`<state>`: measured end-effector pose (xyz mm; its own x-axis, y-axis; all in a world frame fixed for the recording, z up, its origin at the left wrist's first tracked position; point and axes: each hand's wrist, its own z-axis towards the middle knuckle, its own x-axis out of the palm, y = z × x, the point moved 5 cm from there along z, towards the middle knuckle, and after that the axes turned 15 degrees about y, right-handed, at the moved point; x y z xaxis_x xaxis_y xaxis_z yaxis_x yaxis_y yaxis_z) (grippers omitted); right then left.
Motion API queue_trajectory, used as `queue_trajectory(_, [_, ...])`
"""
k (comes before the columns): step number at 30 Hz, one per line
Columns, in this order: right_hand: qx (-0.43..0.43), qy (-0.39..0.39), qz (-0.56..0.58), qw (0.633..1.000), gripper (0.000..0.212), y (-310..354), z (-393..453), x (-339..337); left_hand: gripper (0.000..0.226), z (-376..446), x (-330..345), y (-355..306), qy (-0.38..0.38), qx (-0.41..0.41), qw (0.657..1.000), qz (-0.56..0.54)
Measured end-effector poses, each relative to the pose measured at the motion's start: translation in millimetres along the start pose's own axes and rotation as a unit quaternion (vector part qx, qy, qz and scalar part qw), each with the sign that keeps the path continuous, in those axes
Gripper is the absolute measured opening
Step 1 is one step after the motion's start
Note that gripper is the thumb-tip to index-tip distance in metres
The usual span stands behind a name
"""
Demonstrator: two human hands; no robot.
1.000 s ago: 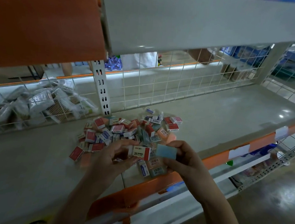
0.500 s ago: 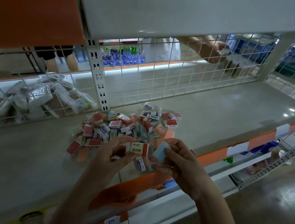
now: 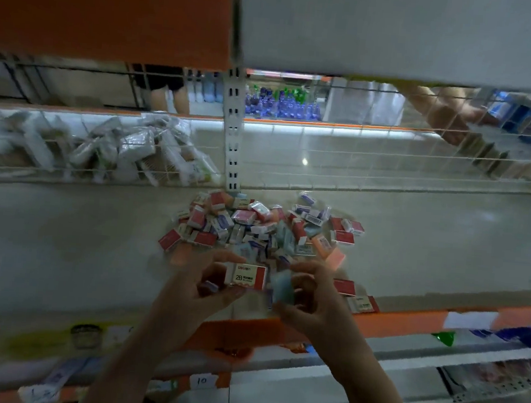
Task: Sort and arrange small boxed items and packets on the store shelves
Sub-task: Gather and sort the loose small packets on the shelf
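Note:
A heap of several small red, white and blue eraser boxes (image 3: 256,226) lies on the grey shelf (image 3: 63,249) near its front edge. My left hand (image 3: 200,288) pinches a white and red "2B" eraser box (image 3: 249,275) between thumb and fingers. Right beside it, my right hand (image 3: 316,304) grips a pale blue eraser (image 3: 283,287), tilted on edge. Both hands hover just in front of the heap, over the shelf's orange front strip (image 3: 391,322). Two red and white boxes (image 3: 355,296) lie apart at the right of my hands.
A white wire grid (image 3: 356,164) backs the shelf, with a slotted upright post (image 3: 234,135). Clear plastic packets (image 3: 128,155) are piled behind the grid at left. Another shelf (image 3: 366,28) hangs low overhead. People stand beyond the grid. Lower shelves with goods sit below.
The view has dropped and moved closer to the shelf. My right hand has turned the blue eraser from flat to on edge and brought it beside the 2B box.

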<state>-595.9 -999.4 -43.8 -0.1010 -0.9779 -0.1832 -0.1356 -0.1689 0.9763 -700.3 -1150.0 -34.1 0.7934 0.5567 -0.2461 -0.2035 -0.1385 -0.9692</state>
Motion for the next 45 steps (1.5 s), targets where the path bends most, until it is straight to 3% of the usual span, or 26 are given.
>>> queue_trajectory(4, [-0.051, 0.03, -0.106, 0.993, 0.045, 20.2, 13.8, 33.6, 0.025, -37.7, -37.7, 5.5, -0.059, -0.024, 0.998, 0.012])
queue_trajectory(9, [-0.089, 0.108, -0.157, 0.978, 0.053, 56.1, 33.1, 103.9, 0.04, -100.1, -97.2, 3.2, -0.141, -0.029, 0.987, 0.065])
queue_trajectory(14, [-0.136, 0.173, -0.172, 0.96, 0.046, 90.6, 48.2, 197.1, 0.045, -183.1, -158.3, 10.7, -0.211, -0.038, 0.972, 0.098])
queue_trajectory(17, [-0.159, 0.179, -0.193, 0.952, 0.046, 106.4, 55.1, 258.0, 0.03, -238.8, -199.3, 15.8, -0.237, -0.036, 0.964, 0.119])
queue_trajectory(20, [-0.173, 0.198, -0.217, 0.94, 0.042, 118.7, 61.4, 322.2, 0.028, -293.5, -241.5, 25.0, -0.251, -0.046, 0.958, 0.128])
queue_trajectory(24, [-0.174, 0.226, -0.202, 0.937, 0.042, 128.1, 75.7, 396.2, 0.046, -344.3, -292.4, 38.8, -0.265, -0.058, 0.951, 0.149])
queue_trajectory(29, [-0.183, 0.25, -0.231, 0.922, 0.037, 138.9, 109.7, 469.2, 0.033, -383.2, -350.4, 62.8, -0.293, -0.06, 0.944, 0.142])
queue_trajectory(37, [-0.214, 0.235, -0.245, 0.916, 0.041, 167.7, 189.9, 563.1, 0.032, -410.0, -461.1, 98.0, -0.299, -0.03, 0.929, 0.217])
queue_trajectory(45, [-0.192, 0.21, -0.372, 0.884, 0.034, 197.8, 287.2, 637.0, 0.036, -400.3, -573.4, 122.2, -0.26, -0.046, 0.942, 0.206])
